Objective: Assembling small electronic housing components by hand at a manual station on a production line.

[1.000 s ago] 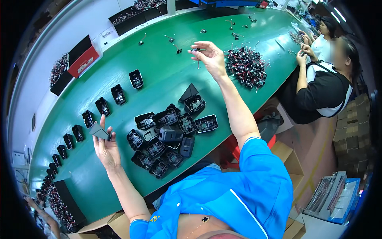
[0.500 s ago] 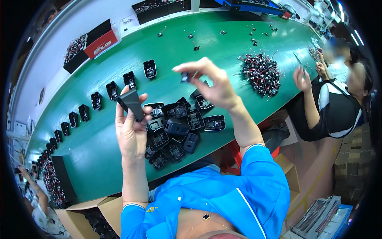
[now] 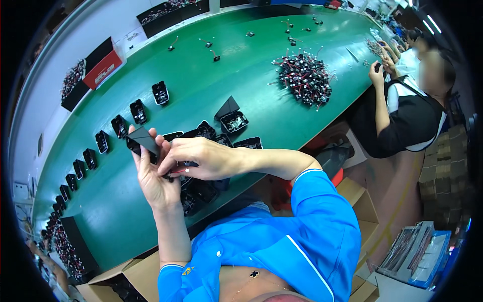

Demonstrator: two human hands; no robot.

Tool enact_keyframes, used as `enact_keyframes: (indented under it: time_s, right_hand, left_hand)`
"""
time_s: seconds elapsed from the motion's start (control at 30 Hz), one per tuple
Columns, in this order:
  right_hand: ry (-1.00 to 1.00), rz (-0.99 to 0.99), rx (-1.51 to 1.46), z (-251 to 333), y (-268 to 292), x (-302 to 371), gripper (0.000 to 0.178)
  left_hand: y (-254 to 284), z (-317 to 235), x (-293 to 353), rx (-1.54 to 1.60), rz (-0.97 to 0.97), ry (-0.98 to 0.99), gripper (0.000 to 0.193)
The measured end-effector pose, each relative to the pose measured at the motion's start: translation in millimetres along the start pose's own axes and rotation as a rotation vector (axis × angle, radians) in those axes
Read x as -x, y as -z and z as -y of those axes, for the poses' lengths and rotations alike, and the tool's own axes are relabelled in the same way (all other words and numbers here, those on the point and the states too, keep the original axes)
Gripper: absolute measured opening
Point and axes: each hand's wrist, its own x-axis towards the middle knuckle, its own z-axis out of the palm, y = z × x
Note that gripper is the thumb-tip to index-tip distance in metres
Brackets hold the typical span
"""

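My left hand is wrapped round a black plastic housing with a slanted, wedge-shaped face. Bent over its near side, my right hand pinches a small black part with a red wire ending in a white plug. The fingers hide most of that part, and I cannot tell whether it sits inside the housing. Beyond my right wrist lies an open black housing with a dark triangular piece beside it. More housings are heaped under my right forearm, partly covered.
A line of open black housings curves along the left of the green table. Right of centre lies a heap of wired parts; several loose ones are scattered behind it. A co-worker sits at the right edge. An open carton stands below.
My right hand has come down and left with the wired part, to the housing in my left hand. The co-worker's hands have drawn together. The whole view has shifted somewhat.
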Motion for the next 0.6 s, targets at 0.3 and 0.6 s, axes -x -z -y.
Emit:
enact_keyframes:
  time_s: [0.3,0.6]
  right_hand:
    - [0.091,-0.137,0.129,-7,-4,-2,0.027]
    - [-0.053,-0.328,0.683,-5,14,-7,0.012]
  left_hand:
    - [-22,-9,-4,-0.195,-0.029,-0.06,0.049]
    - [-17,-4,-9,-0.309,0.229,0.117,0.051]
